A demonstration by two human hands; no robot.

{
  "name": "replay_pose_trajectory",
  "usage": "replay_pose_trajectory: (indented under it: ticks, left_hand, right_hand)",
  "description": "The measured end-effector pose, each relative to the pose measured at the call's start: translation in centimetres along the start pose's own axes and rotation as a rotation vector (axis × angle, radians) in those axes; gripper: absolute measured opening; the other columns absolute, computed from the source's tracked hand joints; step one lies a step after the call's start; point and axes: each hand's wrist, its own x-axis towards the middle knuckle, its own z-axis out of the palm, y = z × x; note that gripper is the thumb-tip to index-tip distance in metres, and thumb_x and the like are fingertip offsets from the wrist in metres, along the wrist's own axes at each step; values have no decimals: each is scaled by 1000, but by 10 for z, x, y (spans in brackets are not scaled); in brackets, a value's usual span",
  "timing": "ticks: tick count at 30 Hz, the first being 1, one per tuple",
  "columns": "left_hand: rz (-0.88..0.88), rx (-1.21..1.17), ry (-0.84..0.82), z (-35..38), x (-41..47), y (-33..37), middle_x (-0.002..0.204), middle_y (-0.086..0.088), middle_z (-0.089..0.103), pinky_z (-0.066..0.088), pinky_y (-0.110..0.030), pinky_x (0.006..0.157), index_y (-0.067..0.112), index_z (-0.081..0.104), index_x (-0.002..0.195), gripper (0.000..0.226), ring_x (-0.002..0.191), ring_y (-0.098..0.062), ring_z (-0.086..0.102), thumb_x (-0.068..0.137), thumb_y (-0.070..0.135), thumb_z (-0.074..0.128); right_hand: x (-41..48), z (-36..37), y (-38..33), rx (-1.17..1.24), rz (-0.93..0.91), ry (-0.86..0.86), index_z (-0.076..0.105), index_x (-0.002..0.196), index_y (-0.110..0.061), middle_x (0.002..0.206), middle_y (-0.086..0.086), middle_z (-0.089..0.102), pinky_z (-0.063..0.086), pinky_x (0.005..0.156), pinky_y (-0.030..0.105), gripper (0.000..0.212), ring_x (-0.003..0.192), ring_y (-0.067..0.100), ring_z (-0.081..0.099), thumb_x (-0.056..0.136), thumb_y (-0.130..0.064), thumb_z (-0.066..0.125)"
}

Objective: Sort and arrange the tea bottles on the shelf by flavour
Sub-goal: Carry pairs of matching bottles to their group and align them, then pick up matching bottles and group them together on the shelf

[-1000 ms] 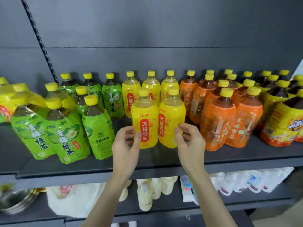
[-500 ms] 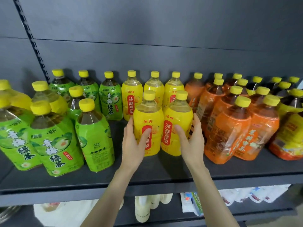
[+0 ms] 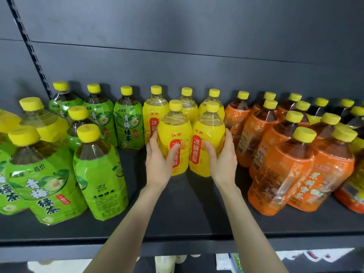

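Observation:
Two yellow pear-tea bottles stand side by side mid-shelf. My left hand [image 3: 160,163] grips the left yellow bottle [image 3: 174,134], thumb across its red label. My right hand [image 3: 223,161] grips the right yellow bottle [image 3: 208,133] from its right side. Behind them stands a back row of three more yellow bottles [image 3: 154,113]. Green-tea bottles [image 3: 99,170] fill the left of the shelf, orange-labelled tea bottles [image 3: 285,170] the right. All have yellow caps.
The dark grey shelf [image 3: 181,219] has bare board in front of my hands. A slotted upright [image 3: 29,46] runs up the back panel at left. Yellow bottles [image 3: 46,123] stand among the green ones at far left. White items [image 3: 169,263] sit on the shelf below.
My hands went from hovering in front of the two front yellow bottles to closing on them. The bottles have slid back toward the rear row, and my view has moved closer.

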Motion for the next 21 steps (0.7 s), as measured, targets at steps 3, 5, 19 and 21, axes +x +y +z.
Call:
replay_pose_trajectory:
  ticks: [3,5,19,21]
  left_hand:
    - [-6,5,-13,-2,0,0,147,-6,34,40,-43,105,20,22,146,77,133,-24,37,85,46,60]
    - [-11,-2,-43,-4,-1,-1,148,-4,34,40,-43,105,21,20,148,79,134,-22,37,85,46,60]
    - [102,49,106,-81,-83,10,82,14,67,50,-14,71,22,64,92,6,77,0,63,89,18,61]
    - [115,31,165,-100,-93,7,79,14,67,47,-8,69,23,64,90,5,77,1,63,89,19,61]
  right_hand:
    - [0,-2,2,-2,9,-18,22,148,-24,145,2,42,42,103,51,81,131,23,44,83,-64,47]
    - [-1,-5,2,21,17,-50,19,149,-26,147,1,40,42,104,51,82,133,22,42,83,-64,49]
    - [-72,-11,-37,112,-92,-108,67,107,-10,108,0,62,52,78,21,19,95,14,61,92,-20,61]
    - [-83,0,-53,156,-116,-144,68,103,-12,102,-3,62,47,72,9,15,90,8,60,92,-19,61]
